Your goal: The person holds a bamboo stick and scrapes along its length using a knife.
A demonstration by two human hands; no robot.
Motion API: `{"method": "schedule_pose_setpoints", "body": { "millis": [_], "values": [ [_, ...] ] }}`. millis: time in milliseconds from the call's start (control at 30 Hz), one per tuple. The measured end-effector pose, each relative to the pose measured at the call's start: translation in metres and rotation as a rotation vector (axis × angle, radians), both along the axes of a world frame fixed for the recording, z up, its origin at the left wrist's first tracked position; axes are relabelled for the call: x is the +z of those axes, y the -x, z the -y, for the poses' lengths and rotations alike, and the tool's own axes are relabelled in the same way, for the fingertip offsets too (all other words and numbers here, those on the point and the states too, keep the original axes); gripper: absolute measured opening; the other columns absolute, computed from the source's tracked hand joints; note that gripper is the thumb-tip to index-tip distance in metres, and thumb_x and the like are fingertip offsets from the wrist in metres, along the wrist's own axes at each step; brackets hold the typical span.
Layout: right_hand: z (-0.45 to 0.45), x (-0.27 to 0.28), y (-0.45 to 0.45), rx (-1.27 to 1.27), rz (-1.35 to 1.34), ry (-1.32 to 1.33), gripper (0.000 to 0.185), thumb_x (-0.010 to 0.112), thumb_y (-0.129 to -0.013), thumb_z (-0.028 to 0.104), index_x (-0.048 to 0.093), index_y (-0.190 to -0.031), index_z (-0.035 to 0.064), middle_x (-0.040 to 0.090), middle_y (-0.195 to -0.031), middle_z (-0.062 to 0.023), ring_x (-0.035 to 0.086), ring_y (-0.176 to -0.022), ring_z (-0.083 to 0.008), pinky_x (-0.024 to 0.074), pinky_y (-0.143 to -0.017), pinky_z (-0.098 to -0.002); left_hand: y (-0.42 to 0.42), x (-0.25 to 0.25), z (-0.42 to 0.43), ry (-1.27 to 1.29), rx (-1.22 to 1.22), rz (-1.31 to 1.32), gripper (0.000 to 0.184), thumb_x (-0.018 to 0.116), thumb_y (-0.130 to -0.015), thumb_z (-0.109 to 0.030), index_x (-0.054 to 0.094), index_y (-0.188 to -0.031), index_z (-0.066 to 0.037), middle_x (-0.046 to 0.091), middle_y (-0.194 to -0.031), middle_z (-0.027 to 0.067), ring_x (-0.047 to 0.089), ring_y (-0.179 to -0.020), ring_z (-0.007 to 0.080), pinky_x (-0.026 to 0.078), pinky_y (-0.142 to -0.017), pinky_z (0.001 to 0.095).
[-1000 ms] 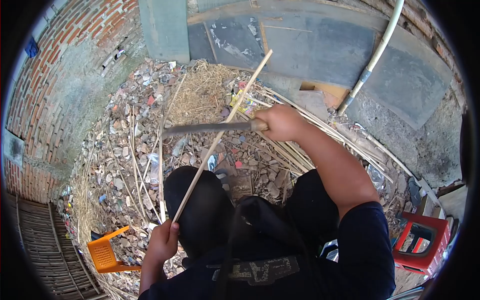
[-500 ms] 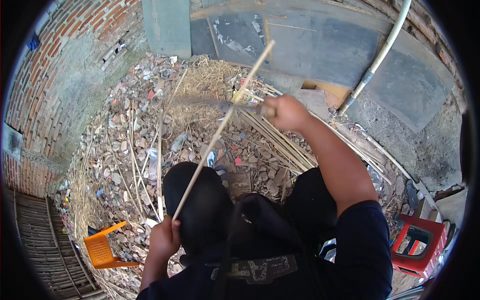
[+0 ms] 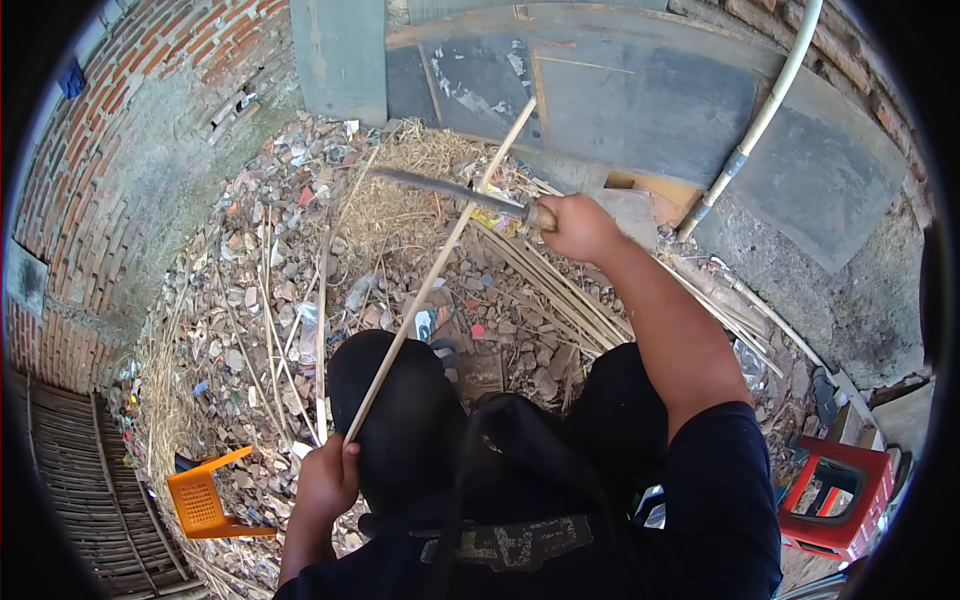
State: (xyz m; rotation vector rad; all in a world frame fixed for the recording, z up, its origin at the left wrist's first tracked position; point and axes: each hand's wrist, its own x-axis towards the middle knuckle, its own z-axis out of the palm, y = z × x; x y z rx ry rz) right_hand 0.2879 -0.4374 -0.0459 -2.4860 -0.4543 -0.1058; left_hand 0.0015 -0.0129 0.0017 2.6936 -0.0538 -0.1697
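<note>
Pale strip runs seven o'clock to just past twelve; looks light, stiff, maybe splintery. Left hand pinches near end, sensible hold. Right hand, two o'clock, fisted round long knife.

Brick wall at left, blue cloth high on it. Rubble across ground, dry straw heaped on top. Pale pipe slanting before dark panels. Orange perforated plastic piece lower left; red plastic crate lower right.
</note>
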Motion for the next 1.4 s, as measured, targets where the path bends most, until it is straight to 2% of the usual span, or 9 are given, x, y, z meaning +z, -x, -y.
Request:
{"method": "schedule_pose_setpoints", "body": {
  "millis": [300,400,533,633,767,867,1000,1233,1400],
  "values": [
    [-0.025,0.028,0.029,0.249,0.217,0.313,0.018,0.071,-0.079,0.015,0.066,-0.096,0.009,0.071,-0.08,-0.0159,0.069,-0.077,-0.0389,0.0555,-0.072,-0.0488,-0.004,0.005,0.004,0.004,0.004,-0.048,0.03,0.054,-0.105,-0.023,0.05,-0.085,-0.001,0.056,-0.064,0.0265,0.059,-0.066,0.0525,0.042,-0.057,0.056],
    [-0.008,0.004,0.005,-0.049,0.093,-0.023,0.021,0.071,-0.079,0.015,0.067,-0.099,0.009,0.071,-0.08,-0.0168,0.069,-0.077,-0.0392,0.0555,-0.072,-0.0486,0.0,0.002,0.0,-0.023,0.006,-0.034,0.03,0.054,-0.105,-0.023,0.05,-0.085,-0.001,0.057,-0.064,0.0266,0.059,-0.066,0.0527,0.042,-0.057,0.056],
    [-0.009,0.003,0.008,-0.093,0.131,0.191,0.023,0.07,-0.078,0.013,0.067,-0.1,0.0097,0.071,-0.082,-0.0169,0.069,-0.078,-0.0388,0.0556,-0.072,-0.0495,-0.002,0.007,-0.001,0.046,0.015,-0.05,0.03,0.054,-0.105,-0.022,0.051,-0.085,-0.001,0.057,-0.065,0.0266,0.058,-0.066,0.0529,0.042,-0.057,0.0562],
    [-0.009,0.018,0.019,0.071,0.111,0.206,0.025,0.07,-0.078,0.012,0.066,-0.103,0.0127,0.073,-0.087,-0.0135,0.071,-0.087,-0.0374,0.0566,-0.08,-0.0504,-0.004,0.008,0.001,0.052,-0.003,-0.052,0.029,0.054,-0.104,-0.022,0.051,-0.085,-0.001,0.057,-0.064,0.0265,0.059,-0.066,0.0529,0.042,-0.057,0.0565],
    [-0.018,0.02,0.026,0.315,0.35,0.325,0.02,0.071,-0.077,0.014,0.065,-0.097,0.0106,0.07,-0.078,-0.0152,0.069,-0.077,-0.0386,0.0549,-0.071,-0.0508,-0.004,0.01,0.004,-0.019,-0.014,-0.051,0.028,0.053,-0.104,-0.022,0.051,-0.085,-0.001,0.057,-0.064,0.0263,0.059,-0.066,0.0528,0.043,-0.057,0.0571],
    [0.006,-0.009,-0.003,-0.063,0.106,-0.026,0.023,0.071,-0.078,0.015,0.065,-0.099,0.0079,0.07,-0.079,-0.0182,0.068,-0.078,-0.0405,0.0549,-0.072,-0.0506,0.0,-0.001,-0.002,-0.037,-0.017,0.019,0.027,0.053,-0.104,-0.021,0.052,-0.086,-0.001,0.057,-0.063,0.0261,0.06,-0.065,0.0526,0.043,-0.057,0.0577],
    [0.0,0.008,0.009,-0.14,0.024,0.185,0.026,0.068,-0.08,0.015,0.067,-0.105,0.0099,0.073,-0.092,-0.017,0.07,-0.088,-0.0415,0.0566,-0.08,-0.0519,-0.005,0.008,-0.001,0.041,-0.021,-0.046,0.029,0.052,-0.105,-0.023,0.051,-0.086,-0.001,0.057,-0.063,0.0258,0.058,-0.063,0.0523,0.042,-0.055,0.0563],
    [-0.015,0.021,0.027,0.302,0.431,0.344,0.021,0.072,-0.077,0.014,0.067,-0.098,0.012,0.07,-0.079,-0.0156,0.07,-0.077,-0.0363,0.0566,-0.069,-0.048,-0.007,0.007,0.005,-0.004,-0.04,-0.001,0.031,0.053,-0.105,-0.024,0.05,-0.085,-0.001,0.057,-0.063,0.026,0.058,-0.063,0.0519,0.042,-0.055,0.0568],
    [0.006,0.002,-0.003,-0.153,0.089,0.052,0.021,0.071,-0.08,0.016,0.066,-0.1,0.0097,0.071,-0.083,-0.0169,0.071,-0.08,-0.039,0.0572,-0.074,-0.0497,-0.001,-0.003,-0.004,-0.062,-0.03,0.026,0.03,0.053,-0.105,-0.023,0.05,-0.085,-0.001,0.056,-0.062,0.0264,0.058,-0.063,0.052,0.042,-0.056,0.0575]
  ]
}}
